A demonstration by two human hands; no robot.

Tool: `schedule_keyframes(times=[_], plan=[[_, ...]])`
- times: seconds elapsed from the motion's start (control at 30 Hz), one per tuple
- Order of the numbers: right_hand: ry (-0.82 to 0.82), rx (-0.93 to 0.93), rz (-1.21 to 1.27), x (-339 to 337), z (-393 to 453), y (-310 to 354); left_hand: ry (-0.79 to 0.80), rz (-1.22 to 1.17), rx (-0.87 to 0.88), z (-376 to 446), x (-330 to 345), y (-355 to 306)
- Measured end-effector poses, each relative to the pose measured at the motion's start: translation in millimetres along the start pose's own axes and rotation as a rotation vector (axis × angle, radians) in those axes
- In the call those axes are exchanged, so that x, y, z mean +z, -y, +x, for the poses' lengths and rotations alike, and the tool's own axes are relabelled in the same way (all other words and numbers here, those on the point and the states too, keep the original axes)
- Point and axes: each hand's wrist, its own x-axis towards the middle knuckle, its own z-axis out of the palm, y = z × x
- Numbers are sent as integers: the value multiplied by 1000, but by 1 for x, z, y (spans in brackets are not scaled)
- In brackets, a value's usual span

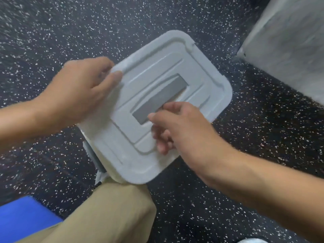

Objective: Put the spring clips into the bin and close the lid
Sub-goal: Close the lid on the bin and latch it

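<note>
Head camera looks steeply down, close over the lid (pixel 157 102) (only view).

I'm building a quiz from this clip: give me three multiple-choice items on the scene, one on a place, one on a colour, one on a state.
1. Where is the left hand?
A. on the lid's left edge
B. on the knee
C. on the floor

2. What colour is the lid's handle?
A. red
B. grey
C. green

3. How is the lid?
A. lying on the floor beside the bin
B. leaning on the wall
C. lying over the bin

Answers: 1 A, fingers pinch that edge; 2 B, a grey bar in a white lid; 3 C, it covers the bin's top.
</note>
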Motion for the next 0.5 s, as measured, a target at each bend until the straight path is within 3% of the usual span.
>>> schedule_keyframes(times=[0.3,0.5], plan=[[35,123,124,40,11,-21,87,18,44,-10,29,44],[-46,150,94,43,14,-33,132,8,79,1,42,47]])
